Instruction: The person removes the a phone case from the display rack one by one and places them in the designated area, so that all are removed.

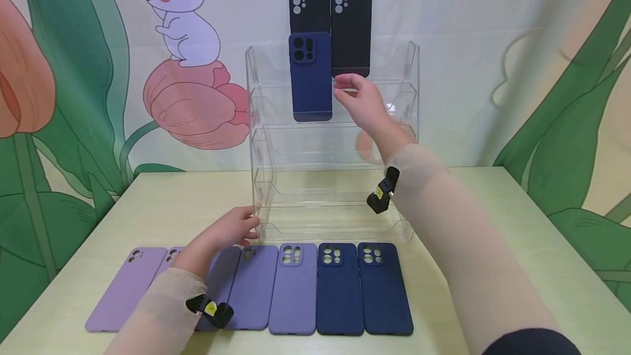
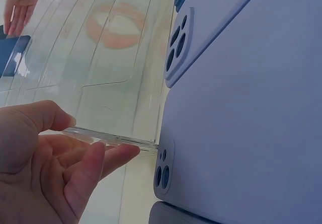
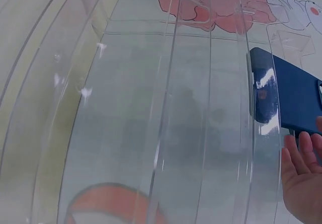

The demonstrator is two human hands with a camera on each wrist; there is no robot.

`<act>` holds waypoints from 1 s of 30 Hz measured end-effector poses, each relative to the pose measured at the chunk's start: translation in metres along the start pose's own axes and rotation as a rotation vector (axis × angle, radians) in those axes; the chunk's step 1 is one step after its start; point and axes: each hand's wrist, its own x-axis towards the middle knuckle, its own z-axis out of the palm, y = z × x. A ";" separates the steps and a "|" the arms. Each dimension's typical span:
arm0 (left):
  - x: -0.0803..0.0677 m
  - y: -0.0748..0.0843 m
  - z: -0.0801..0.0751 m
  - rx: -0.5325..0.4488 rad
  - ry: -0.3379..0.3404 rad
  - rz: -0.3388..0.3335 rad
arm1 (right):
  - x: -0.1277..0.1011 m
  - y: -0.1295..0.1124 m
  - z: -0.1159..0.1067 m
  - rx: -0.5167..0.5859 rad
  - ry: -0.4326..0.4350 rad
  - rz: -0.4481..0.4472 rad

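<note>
Left arm [image 1: 158, 311]: sleeved, extends from between 7 and 8 o'clock in the head view, pointing toward 1 o'clock. Left hand [image 1: 222, 234]: set low, at 8 o'clock from centre. Its thumb [image 2: 50, 114] and fingers [image 2: 118, 159] pinch from opposite sides. Right arm [image 1: 468, 240]: sleeved, extends from 4 o'clock, raised toward 11 o'clock. Right hand [image 1: 367, 104]: higher than the left, at 1 o'clock from centre; fingers lightly bent, directed toward 10 o'clock.

Clear tiered rack [image 1: 315, 144] upright on surface [image 1: 463, 234]; dk-blue phone case [image 1: 313, 86] stands approx. upright in upper tier, cam. cutouts at top
</note>
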 end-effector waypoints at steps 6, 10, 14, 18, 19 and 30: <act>0.000 0.001 -0.001 -0.005 0.002 -0.004 | 0.011 -0.001 0.012 -0.012 0.044 0.050; 0.000 0.002 -0.001 -0.013 -0.001 0.004 | 0.013 -0.004 0.017 -0.035 0.084 0.064; -0.001 0.001 -0.001 -0.018 -0.010 0.008 | 0.012 -0.003 0.019 -0.060 0.077 0.045; -0.004 -0.001 -0.001 -0.017 -0.006 0.001 | 0.009 -0.001 0.019 -0.064 0.061 0.004; -0.004 -0.001 -0.001 -0.017 -0.002 0.000 | 0.008 -0.001 0.018 -0.062 0.064 -0.005; 0.001 -0.003 -0.001 -0.017 0.000 0.016 | -0.011 -0.012 0.002 0.034 0.114 -0.120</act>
